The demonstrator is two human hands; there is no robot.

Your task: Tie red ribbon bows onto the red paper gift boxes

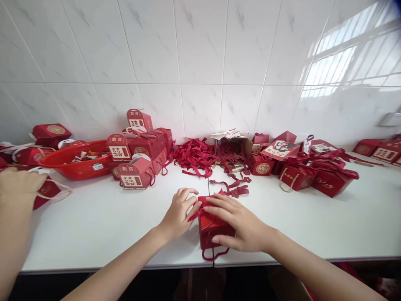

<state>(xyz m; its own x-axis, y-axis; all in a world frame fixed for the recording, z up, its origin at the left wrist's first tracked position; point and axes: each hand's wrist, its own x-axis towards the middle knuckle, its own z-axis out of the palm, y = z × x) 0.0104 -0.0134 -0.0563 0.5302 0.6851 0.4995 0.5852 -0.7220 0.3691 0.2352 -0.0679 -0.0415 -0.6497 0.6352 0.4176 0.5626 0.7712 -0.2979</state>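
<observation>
A small red gift box (208, 223) stands at the front of the table, tied over its top with a red ribbon (194, 215) and hung with a dark red cord handle (216, 255). At the box's left upper edge, my left hand (178, 215) pinches the ribbon's loose end between thumb and fingers. My right hand (247, 223) lies over the box's top and right side, fingers stretched out and thumb along the front. It hides much of the lid and the ribbon there. Behind the box lie flat dark red cut-out strips (239, 190).
Another person's hand (20, 186) is at a red box (46, 193) on the left. Behind are an orange-red basin (78, 170), stacked red boxes (134, 173), a ribbon heap (196, 154), an open carton (247, 145) and ribboned boxes (332, 179). The tiled wall (200, 50) closes the back.
</observation>
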